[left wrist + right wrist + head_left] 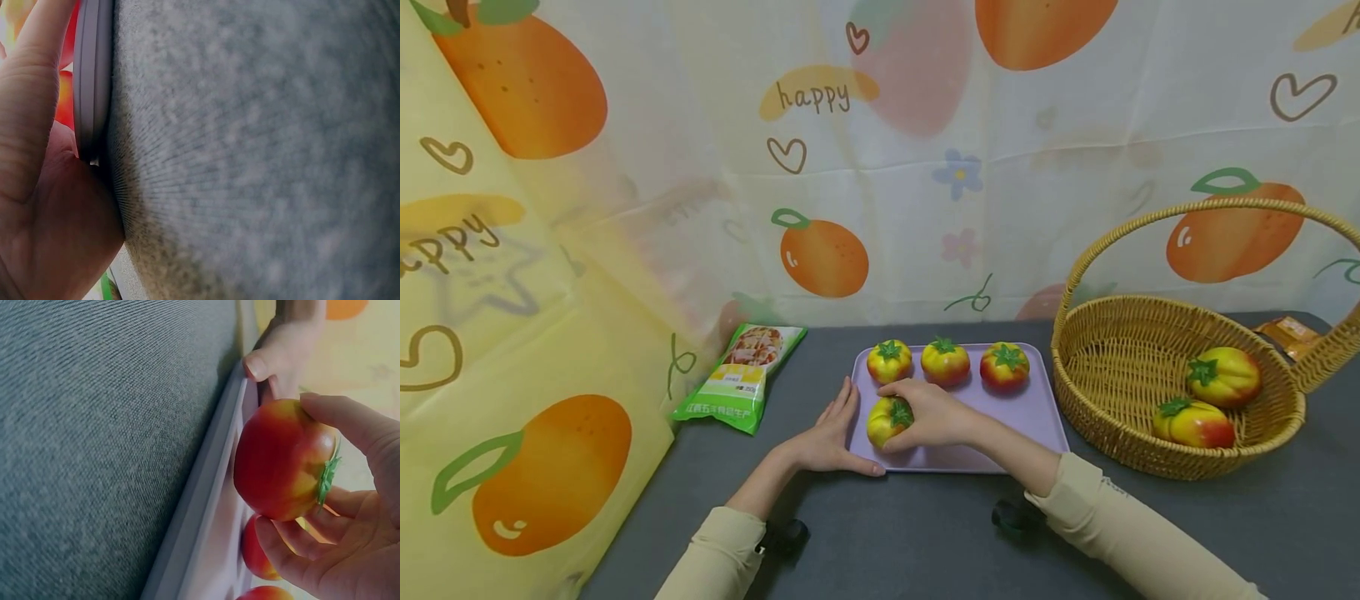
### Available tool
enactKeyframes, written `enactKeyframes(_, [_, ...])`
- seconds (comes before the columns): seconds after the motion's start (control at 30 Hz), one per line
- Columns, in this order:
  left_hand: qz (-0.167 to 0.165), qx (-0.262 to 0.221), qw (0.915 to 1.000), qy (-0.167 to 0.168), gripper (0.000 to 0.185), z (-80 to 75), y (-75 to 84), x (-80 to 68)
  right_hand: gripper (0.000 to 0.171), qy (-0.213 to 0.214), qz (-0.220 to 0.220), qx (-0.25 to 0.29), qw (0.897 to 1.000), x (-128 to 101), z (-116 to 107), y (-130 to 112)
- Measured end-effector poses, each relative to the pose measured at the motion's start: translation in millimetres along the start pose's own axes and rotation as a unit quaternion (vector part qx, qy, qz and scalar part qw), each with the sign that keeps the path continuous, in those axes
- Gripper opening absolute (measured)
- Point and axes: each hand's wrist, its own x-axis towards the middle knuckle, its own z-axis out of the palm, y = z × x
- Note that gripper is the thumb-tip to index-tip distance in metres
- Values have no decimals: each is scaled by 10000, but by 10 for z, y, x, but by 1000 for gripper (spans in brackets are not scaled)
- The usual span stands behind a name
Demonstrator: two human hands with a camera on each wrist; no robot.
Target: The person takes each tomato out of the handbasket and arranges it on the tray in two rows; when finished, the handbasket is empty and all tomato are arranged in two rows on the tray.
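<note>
A lilac tray [1033,417] lies on the grey table [925,542]. Three yellow-red tomatoes [945,361] stand in a row along its far edge. My right hand [925,414] grips a fourth tomato [887,419] at the tray's front left; in the right wrist view the fingers [350,419] curl round this tomato [281,459]. My left hand [831,437] lies flat against the tray's left edge, fingers straight. In the left wrist view the palm [37,187] presses the tray rim [94,81].
A wicker basket [1120,367] with a tall handle stands right of the tray and holds two more tomatoes [1223,377]. A green snack packet [741,379] lies at the left by the fruit-print curtain [512,333]. An orange packet [1288,333] sits behind the basket.
</note>
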Motion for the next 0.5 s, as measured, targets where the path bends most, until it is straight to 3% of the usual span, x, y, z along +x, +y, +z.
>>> enactKeyframes(0.5, [79,-16,10000,14,130,-1,5,-5,72,-10,-124,-70,9999,18,42,-13])
